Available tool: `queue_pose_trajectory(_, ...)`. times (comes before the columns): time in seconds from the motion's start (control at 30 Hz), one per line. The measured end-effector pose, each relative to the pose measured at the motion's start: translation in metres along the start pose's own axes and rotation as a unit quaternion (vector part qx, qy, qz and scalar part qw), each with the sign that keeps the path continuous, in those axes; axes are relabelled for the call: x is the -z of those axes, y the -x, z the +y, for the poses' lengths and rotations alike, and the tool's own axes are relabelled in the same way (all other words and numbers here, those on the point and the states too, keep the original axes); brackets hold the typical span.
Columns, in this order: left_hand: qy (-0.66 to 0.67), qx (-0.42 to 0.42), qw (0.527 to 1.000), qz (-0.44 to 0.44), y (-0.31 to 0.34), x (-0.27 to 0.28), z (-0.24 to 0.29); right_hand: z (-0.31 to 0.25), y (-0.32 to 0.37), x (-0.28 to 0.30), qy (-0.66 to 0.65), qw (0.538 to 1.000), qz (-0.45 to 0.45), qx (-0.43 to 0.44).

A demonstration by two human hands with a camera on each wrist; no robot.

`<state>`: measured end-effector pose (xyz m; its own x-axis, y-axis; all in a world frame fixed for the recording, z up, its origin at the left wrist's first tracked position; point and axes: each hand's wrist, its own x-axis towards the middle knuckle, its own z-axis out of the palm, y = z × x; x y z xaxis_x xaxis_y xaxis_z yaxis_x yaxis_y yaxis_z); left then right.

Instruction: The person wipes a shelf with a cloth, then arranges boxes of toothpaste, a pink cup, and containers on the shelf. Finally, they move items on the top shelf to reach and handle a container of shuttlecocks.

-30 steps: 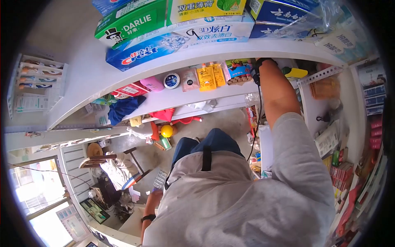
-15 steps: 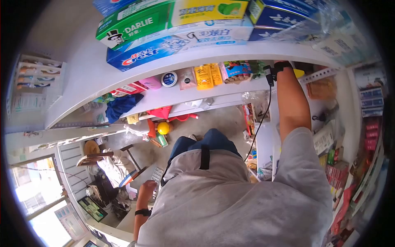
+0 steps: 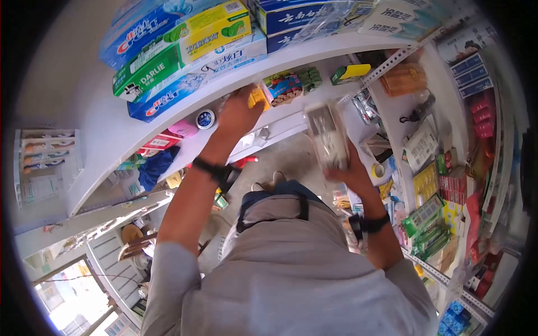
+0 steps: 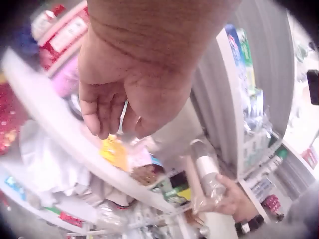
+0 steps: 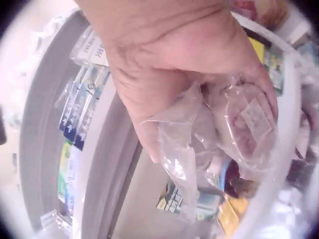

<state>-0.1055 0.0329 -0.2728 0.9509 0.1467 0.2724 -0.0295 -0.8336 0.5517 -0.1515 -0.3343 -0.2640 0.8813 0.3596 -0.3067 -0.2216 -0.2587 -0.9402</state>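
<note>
My left hand (image 3: 241, 113) reaches over the shelf beside an orange-yellow pouch (image 3: 258, 99). In the left wrist view, the fingers of the left hand (image 4: 132, 99) are loosely bent, with the yellow pouch (image 4: 114, 152) just beyond the tips and no held thing visible. My right hand (image 3: 350, 171) grips the lower end of a clear plastic-wrapped package (image 3: 328, 134), which stands tilted in front of the shelf. Up close, the right hand (image 5: 184, 64) holds the crinkled wrapping, and a pale label shows on the package (image 5: 249, 119); some fingers are hidden behind it.
Toothpaste boxes (image 3: 196, 42) are stacked on the upper shelf. Below stand a round blue-and-white tin (image 3: 205, 119), a colourful pack (image 3: 284, 88) and a yellow-and-black box (image 3: 350, 73). A perforated metal upright (image 3: 386, 66) and side shelves of goods lie to the right.
The left hand has come up from low at the left to the shelf pouches. The right hand has drawn back from inside the shelf and now holds the wrapped package. The view has shifted rightward.
</note>
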Motion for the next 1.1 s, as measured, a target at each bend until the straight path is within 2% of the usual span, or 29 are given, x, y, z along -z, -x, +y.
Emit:
queue_pose_trajectory(0.07,-0.062,0.013,0.997,0.039,-0.05,-0.029,0.012,0.037,0.036,0.007,0.127,0.99,0.055,0.032)
queue_pose_trajectory(0.1,-0.044,-0.01,0.999,0.025,-0.073,-0.041,0.005,0.043,0.051,0.011,0.189,0.979,0.068,0.027)
queue_pose_trajectory(0.2,-0.001,-0.069,0.998,-0.002,-0.123,-0.073,0.003,0.022,0.093,0.006,0.244,0.959,0.12,-0.08)
queue_pose_trajectory(0.3,0.033,-0.106,0.994,-0.003,-0.111,-0.069,0.002,0.027,0.12,0.003,0.214,0.962,0.156,-0.064)
queue_pose_trajectory(0.43,0.074,-0.127,0.989,-0.008,-0.128,-0.072,0.002,0.035,0.144,0.003,0.219,0.957,0.184,-0.054)
queue_pose_trajectory(0.53,0.1,-0.14,0.985,-0.002,-0.144,-0.074,0.007,0.031,0.152,0.001,0.211,0.954,0.194,-0.091)
queue_pose_trajectory(0.63,0.124,-0.154,0.98,0.006,-0.148,-0.069,0.008,0.032,0.154,-0.002,0.213,0.95,0.21,-0.091)
queue_pose_trajectory(0.77,0.14,-0.153,0.978,0.017,-0.111,-0.054,0.008,0.029,0.15,-0.004,0.248,0.943,0.215,-0.05)
queue_pose_trajectory(0.87,0.1,-0.135,0.984,0.065,-0.036,-0.029,0.01,0.012,0.133,-0.004,0.198,0.963,0.17,-0.07)
queue_pose_trajectory(0.9,0.081,-0.127,0.985,0.085,-0.024,-0.028,0.016,0.017,0.128,-0.005,0.226,0.958,0.17,-0.037)
queue_pose_trajectory(0.93,0.065,-0.12,0.985,0.104,-0.03,-0.037,0.03,0.007,0.119,-0.007,0.166,0.976,0.135,-0.041)
queue_pose_trajectory(0.97,0.051,-0.113,0.985,0.122,-0.03,-0.018,0.014,0.001,0.112,-0.009,0.184,0.976,0.119,-0.015)
queue_pose_trajectory(1.0,0.084,-0.038,0.996,-0.001,-0.002,0.005,0.016,-0.006,0.105,-0.011,0.203,0.973,0.105,0.01)
queue_pose_trajectory(1.03,0.1,-0.012,0.992,0.076,0.036,0.022,0.023,-0.018,0.095,-0.017,0.208,0.975,0.077,0.006)
queue_pose_trajectory(1.07,0.09,0.019,0.996,0.004,0.065,0.046,0.028,-0.032,0.088,-0.022,0.215,0.975,0.051,0.001)
queue_pose_trajectory(1.1,0.132,0.053,0.99,-0.021,0.092,0.077,0.043,-0.042,0.083,-0.023,0.221,0.975,0.024,-0.004)
